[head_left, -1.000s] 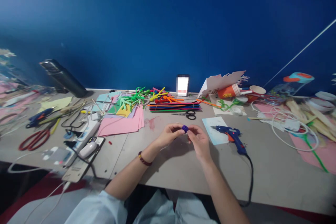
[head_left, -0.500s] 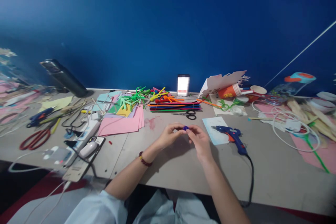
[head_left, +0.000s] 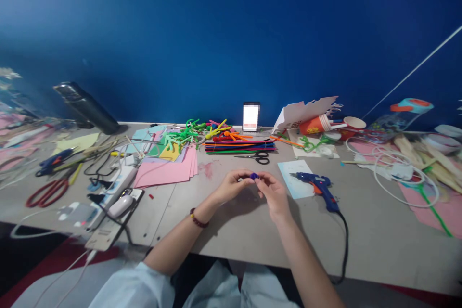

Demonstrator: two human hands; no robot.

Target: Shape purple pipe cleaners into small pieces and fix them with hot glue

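My left hand (head_left: 231,186) and my right hand (head_left: 274,193) hover over the grey tabletop (head_left: 231,236), close together. Their fingertips pinch a small purple fuzzy piece (head_left: 254,176), perhaps a pompom or a bit of pipe cleaner, and most of it is hidden by my fingers. A blue hot glue gun (head_left: 319,191) lies to the right of my right hand, beside a pale blue paper card (head_left: 294,179). Small black-handled scissors (head_left: 258,158) lie ahead of my hands.
Ahead lie a bundle of coloured pipe cleaners (head_left: 240,147), bent pipe-cleaner shapes (head_left: 184,134) and pink paper sheets (head_left: 164,172). Red-handled scissors (head_left: 46,193) and a power strip (head_left: 115,187) are at left; white cable coils (head_left: 400,178) are at right.
Less of the purple piece shows now, as my fingers have closed further around it. My hands have stayed in nearly the same place over the table.
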